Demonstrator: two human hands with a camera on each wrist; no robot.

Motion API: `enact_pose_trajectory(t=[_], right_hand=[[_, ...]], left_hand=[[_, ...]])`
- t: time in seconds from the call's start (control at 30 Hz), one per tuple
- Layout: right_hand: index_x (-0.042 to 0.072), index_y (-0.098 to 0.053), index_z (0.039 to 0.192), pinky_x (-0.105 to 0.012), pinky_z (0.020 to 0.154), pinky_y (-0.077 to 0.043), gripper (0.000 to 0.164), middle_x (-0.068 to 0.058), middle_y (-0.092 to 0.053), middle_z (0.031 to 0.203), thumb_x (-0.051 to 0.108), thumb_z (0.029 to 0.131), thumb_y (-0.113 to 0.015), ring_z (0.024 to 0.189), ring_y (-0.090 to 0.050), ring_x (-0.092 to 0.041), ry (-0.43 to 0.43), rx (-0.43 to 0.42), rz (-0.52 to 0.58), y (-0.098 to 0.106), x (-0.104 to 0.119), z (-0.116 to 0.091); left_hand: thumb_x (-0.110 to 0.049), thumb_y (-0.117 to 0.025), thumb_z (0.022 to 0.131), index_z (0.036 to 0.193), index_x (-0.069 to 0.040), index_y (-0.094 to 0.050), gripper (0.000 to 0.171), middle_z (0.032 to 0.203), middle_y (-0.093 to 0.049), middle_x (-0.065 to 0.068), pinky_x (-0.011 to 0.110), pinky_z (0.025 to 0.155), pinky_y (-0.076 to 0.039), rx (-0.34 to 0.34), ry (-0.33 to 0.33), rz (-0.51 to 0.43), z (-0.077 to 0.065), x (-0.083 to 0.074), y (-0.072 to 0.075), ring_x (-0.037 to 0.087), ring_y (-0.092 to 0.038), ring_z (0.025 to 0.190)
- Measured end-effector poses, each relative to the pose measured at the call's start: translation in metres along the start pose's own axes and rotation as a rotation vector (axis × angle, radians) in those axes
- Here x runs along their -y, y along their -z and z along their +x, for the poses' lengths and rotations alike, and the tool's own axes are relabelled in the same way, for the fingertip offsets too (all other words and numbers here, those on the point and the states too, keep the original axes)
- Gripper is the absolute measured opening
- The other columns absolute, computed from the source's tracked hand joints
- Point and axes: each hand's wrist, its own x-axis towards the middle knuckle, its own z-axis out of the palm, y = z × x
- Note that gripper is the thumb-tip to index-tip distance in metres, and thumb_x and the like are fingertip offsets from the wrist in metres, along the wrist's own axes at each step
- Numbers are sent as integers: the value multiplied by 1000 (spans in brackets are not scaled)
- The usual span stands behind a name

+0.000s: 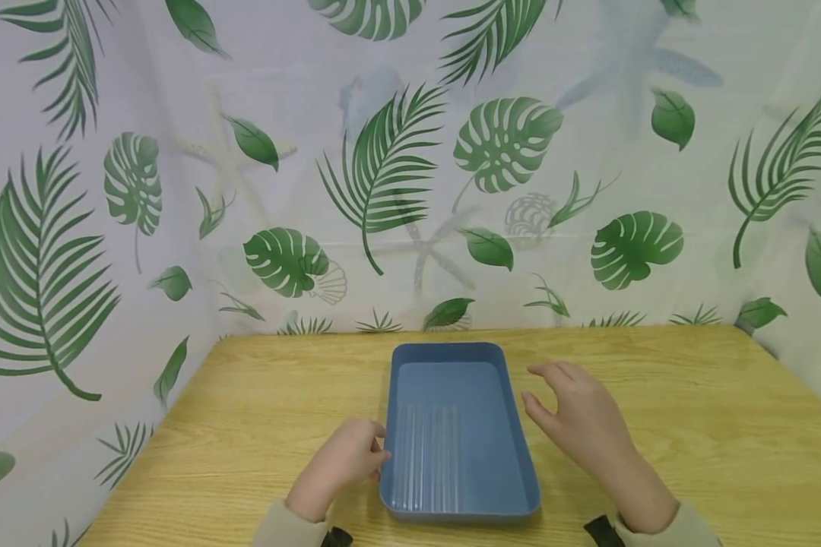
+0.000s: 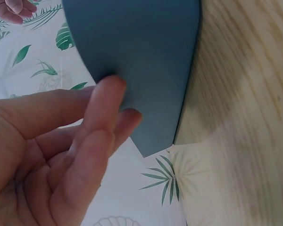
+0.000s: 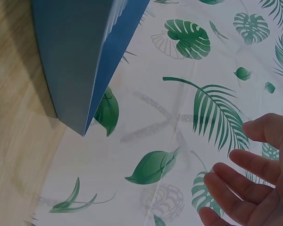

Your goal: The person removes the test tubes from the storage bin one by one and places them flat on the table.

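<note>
A blue rectangular tray (image 1: 492, 456) lies on the wooden table. Inside its left half, several long, clear, straw-like tubes (image 1: 427, 463) lie side by side, running lengthwise. My left hand (image 1: 345, 460) is at the tray's left wall, its bent fingertips right at the rim. The left wrist view shows its loosely bent fingers (image 2: 111, 89) against the tray's outer wall (image 2: 146, 70). To the right of the tray, my right hand (image 1: 581, 414) hovers with thumb and fingers spread, holding nothing. A gap separates it from the tray wall (image 3: 68, 61) in the right wrist view.
The wooden table (image 1: 684, 410) extends to both sides of the tray. Behind it and at the sides hangs a white cloth (image 1: 410, 289) printed with green leaves. Light sleeves (image 1: 287, 528) and dark straps (image 1: 602, 532) cover the wrists.
</note>
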Motion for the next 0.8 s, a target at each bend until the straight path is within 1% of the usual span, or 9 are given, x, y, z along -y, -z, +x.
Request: enact_pose_trajectory(t=[0.2, 0.3, 0.37, 0.5, 0.6, 0.7, 0.73, 0.8], right_hand=[[-1, -63, 93, -42, 65, -50, 27, -14, -63, 88, 10, 69, -71, 81, -59, -30, -35, 20, 15, 0, 2, 2], [-2, -63, 95, -41, 66, -50, 28, -14, -63, 89, 8, 70, -70, 82, -58, -29, -49, 41, 46, -2, 3, 2], [-2, -63, 97, -41, 68, -49, 29, -13, -62, 91, 9, 71, -69, 83, -58, -28, -59, 76, 81, -4, 4, 2], [-2, -61, 102, -40, 70, -49, 31, -12, -62, 93, 11, 75, -68, 85, -57, -25, -78, 165, 157, -9, 8, 3], [-2, -60, 103, -38, 70, -49, 32, -10, -61, 94, 11, 75, -68, 84, -57, -24, -96, 221, 206, -12, 10, 4], [-2, -60, 105, -35, 67, -50, 32, -8, -61, 94, 9, 75, -68, 81, -58, -22, -128, 291, 275, -17, 9, 5], [-2, -59, 105, -33, 67, -50, 32, -8, -61, 94, 8, 76, -67, 81, -58, -21, -139, 315, 302, -18, 9, 5], [-3, -58, 106, -30, 65, -51, 32, -9, -61, 94, 7, 77, -66, 80, -58, -20, -161, 364, 357, -22, 8, 5]], left_hand=[[2, -60, 78, 111, 17, -51, 37, 56, -53, 0, 21, 44, -44, 3, 17, 4, 0, 2, -1, 13, -54, 43], [4, -59, 78, 115, 18, -47, 41, 54, -53, -1, 20, 43, -42, 8, 17, 0, 1, 3, -2, 14, -55, 42], [5, -58, 78, 116, 19, -45, 43, 53, -52, -1, 20, 41, -42, 10, 18, 1, 1, 4, -2, 15, -55, 42], [7, -56, 77, 115, 19, -46, 41, 51, -52, 0, 19, 39, -40, 12, 12, 9, 1, 4, -2, 15, -55, 41], [8, -55, 77, 115, 18, -47, 41, 51, -53, 0, 19, 38, -39, 9, 2, 9, 1, 4, -2, 14, -54, 40], [3, -56, 77, 117, 16, -47, 42, 60, -57, 2, 21, 43, -42, -10, 4, 19, 3, 6, -3, 13, -55, 48], [2, -57, 77, 117, 16, -47, 43, 65, -59, 5, 23, 48, -45, -20, 1, 19, 4, 7, -3, 14, -57, 53], [-1, -58, 79, 119, 14, -45, 45, 82, -61, 13, 28, 59, -50, -40, -6, 2, 7, 9, -4, 20, -59, 68]])
